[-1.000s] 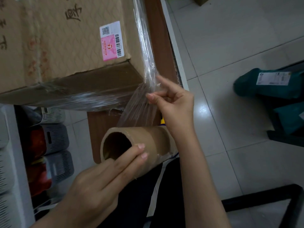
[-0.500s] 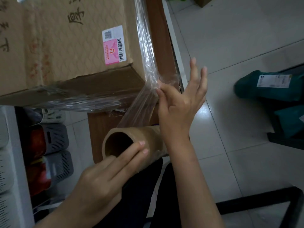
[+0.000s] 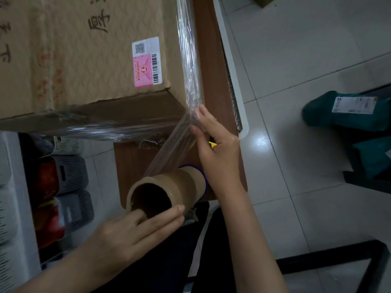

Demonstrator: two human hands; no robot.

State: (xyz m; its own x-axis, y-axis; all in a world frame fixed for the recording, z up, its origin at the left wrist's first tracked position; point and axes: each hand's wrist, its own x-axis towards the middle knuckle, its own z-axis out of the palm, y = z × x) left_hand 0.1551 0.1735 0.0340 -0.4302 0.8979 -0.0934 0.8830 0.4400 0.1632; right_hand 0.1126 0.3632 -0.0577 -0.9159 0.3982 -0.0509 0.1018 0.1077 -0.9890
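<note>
Mid-wrap: left hand (image 3: 127, 235) grips stretch-film roll (image 3: 169, 187), right hand (image 3: 218, 149) pinches film (image 3: 171, 149) at carton (image 3: 84, 60) 4 o'clock corner; probably tear next.

dim indoor light | glare patch on floor tiles (image 3: 262, 141) | soft focus | wide-angle edge bending

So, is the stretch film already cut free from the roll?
No: a stretched band of film runs unbroken from the roll in the left hand to the box corner, where the right hand touches it.
</note>
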